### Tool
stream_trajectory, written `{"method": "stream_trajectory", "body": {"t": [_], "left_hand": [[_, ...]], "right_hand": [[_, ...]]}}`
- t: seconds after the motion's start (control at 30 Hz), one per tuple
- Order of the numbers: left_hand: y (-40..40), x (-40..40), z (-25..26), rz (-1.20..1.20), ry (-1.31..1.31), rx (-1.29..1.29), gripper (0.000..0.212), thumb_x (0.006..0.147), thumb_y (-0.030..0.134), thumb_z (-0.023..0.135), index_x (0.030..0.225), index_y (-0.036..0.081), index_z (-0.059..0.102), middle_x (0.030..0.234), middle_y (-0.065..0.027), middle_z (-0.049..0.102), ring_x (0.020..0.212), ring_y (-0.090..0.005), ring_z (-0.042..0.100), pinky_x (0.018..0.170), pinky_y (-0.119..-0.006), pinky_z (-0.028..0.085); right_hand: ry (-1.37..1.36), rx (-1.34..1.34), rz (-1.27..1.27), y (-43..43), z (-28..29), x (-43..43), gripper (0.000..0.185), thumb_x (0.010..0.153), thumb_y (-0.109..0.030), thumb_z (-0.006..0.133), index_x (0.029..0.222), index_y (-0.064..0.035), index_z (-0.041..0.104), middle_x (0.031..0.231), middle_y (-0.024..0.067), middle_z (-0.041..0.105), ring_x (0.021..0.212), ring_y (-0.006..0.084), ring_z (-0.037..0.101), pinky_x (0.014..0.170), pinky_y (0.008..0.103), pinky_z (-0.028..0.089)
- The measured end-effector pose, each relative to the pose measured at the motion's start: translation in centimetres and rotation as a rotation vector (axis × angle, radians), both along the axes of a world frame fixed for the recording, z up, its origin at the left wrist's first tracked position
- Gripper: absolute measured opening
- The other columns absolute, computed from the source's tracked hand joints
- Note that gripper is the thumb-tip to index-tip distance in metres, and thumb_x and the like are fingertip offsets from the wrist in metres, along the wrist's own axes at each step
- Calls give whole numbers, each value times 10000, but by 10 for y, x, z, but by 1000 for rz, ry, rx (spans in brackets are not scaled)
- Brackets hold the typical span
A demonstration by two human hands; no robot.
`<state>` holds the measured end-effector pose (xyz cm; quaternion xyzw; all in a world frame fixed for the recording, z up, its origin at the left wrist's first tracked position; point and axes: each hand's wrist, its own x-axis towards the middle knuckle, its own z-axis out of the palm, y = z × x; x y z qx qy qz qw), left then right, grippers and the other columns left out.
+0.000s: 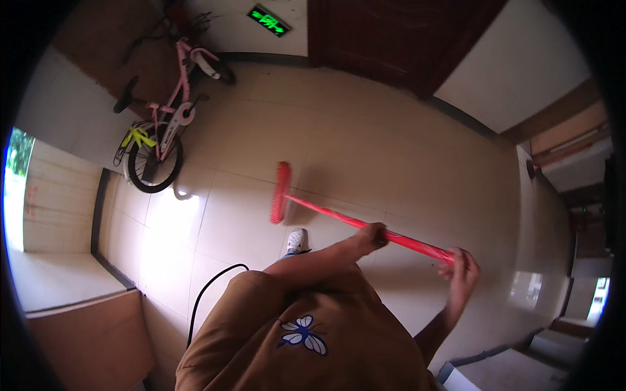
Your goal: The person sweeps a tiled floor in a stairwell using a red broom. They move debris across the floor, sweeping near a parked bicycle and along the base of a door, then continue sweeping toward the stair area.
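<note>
A red long-handled floor brush [337,215] slants across the view in front of me. Its narrow bristled head [280,193] is slightly blurred, and I cannot tell whether it touches the floor. My left hand [371,237] is wrapped around the middle of the red handle. At the handle's upper end is my right hand [462,269], its fingers curled loosely about it and a little blurred. One white clog-type shoe [296,239] of mine shows on the tiles just below the brush head.
Pale glossy floor tiles [342,137] extend around me. A pink bicycle [178,97] leans by the wall at upper left. Ahead is a dark red door [386,39], with a lit green exit sign [268,20] beside it. A black cable [205,288] curves at my left.
</note>
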<state>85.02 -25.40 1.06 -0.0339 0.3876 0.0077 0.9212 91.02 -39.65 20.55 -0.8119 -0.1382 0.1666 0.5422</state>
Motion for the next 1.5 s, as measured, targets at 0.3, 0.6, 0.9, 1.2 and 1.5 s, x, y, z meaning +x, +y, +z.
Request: {"method": "stream_trajectory", "body": {"t": [0.3,0.6,0.9,1.2,1.5], "left_hand": [[178,-180,-137,534,260,-110,31,636,87,429,650,61,420,603,-79,477,576,-194,459,619,-339,372],[254,-254,-167,529,303,276,67,740,104,406,707,50,425,679,-87,498,758,-258,530,611,-352,430],[160,-129,-151,-93,60,214,208,756,169,446,824,-22,491,739,-166,539,674,-296,536,637,-423,456],[92,-48,-1,-247,-470,-176,186,768,162,449,851,-1,415,888,-117,494,820,-236,502,752,-322,429],[98,-51,27,-169,-431,-147,142,766,155,452,857,46,439,873,-77,492,797,-210,495,715,-342,435]], "right_hand": [[361,32,585,181,-140,-87,215,801,-212,392,865,-45,511,614,33,545,519,93,547,373,162,379],[823,-69,596,264,-181,-169,278,805,-239,365,1009,-68,445,718,98,555,544,139,563,395,186,400],[482,-362,219,161,-117,-80,281,765,-287,418,920,-73,517,585,61,558,459,101,538,326,160,283],[-150,-273,-227,115,11,-82,230,758,-209,448,741,10,516,457,62,471,330,104,446,285,184,318],[-283,-87,-300,124,14,-61,296,762,-258,410,673,-3,530,541,22,497,406,72,416,345,164,298]]}}
